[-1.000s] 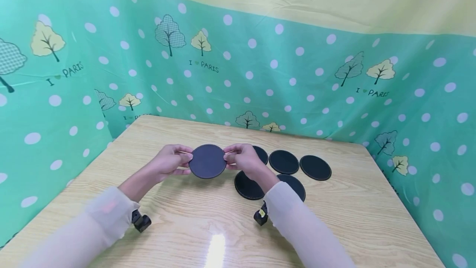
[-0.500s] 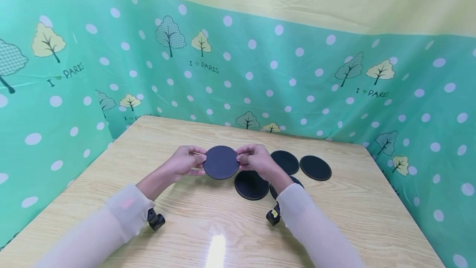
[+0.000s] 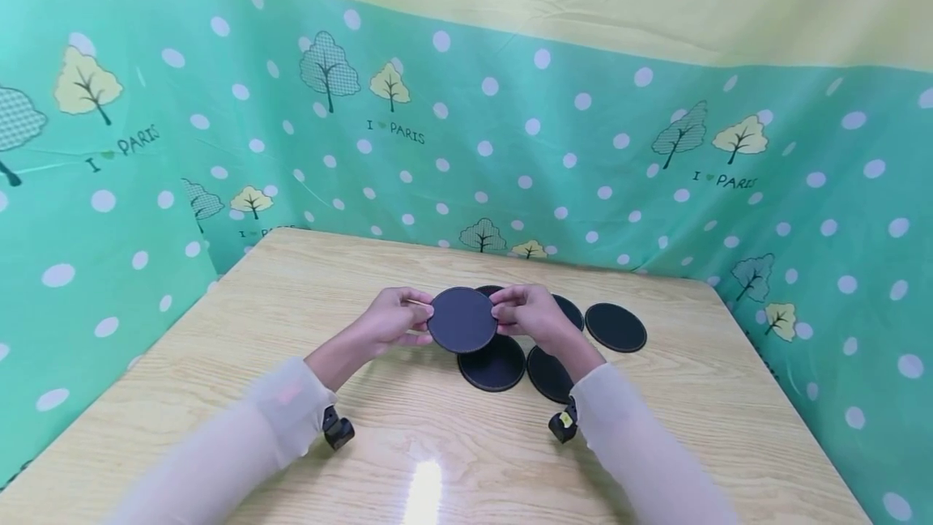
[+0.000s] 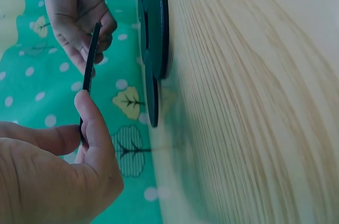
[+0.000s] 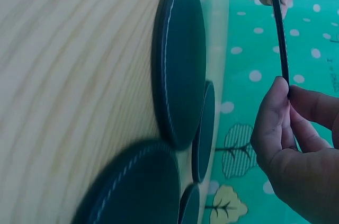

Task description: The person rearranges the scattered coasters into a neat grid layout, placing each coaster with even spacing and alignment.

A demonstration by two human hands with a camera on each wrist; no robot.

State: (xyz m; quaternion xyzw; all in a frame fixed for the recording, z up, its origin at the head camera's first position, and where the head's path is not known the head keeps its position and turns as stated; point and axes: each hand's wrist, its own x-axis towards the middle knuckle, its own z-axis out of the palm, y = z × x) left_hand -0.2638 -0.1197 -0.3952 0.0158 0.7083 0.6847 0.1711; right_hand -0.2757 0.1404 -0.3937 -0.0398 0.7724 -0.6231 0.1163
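A round black coaster [image 3: 462, 320] is held up above the table between both hands. My left hand [image 3: 394, 317] pinches its left edge between thumb and fingers. At the opposite edge, my right hand [image 3: 530, 316] pinches it the same way. Both wrist views show the raised coaster [image 4: 91, 60] edge-on, thin, clear of the tabletop. Beneath it lies another black coaster [image 3: 492, 366], partly covered in the head view. One more coaster [image 3: 548, 375] is partly behind the right wrist, and light stitching runs round the rim of a coaster [image 5: 180, 65] in the right wrist view.
A wooden table [image 3: 350, 428] spans the view, with a polka-dot cloth [image 3: 408, 104] hanging behind and beside it. Further coasters lie flat: one at the right [image 3: 615, 327], one behind the right hand [image 3: 571, 310], and one peeking out behind the held coaster [image 3: 490, 290].
Both hands have moved rightward together with the held coaster, from left of the coasters on the table to over them. The coasters lying flat have stayed in place.
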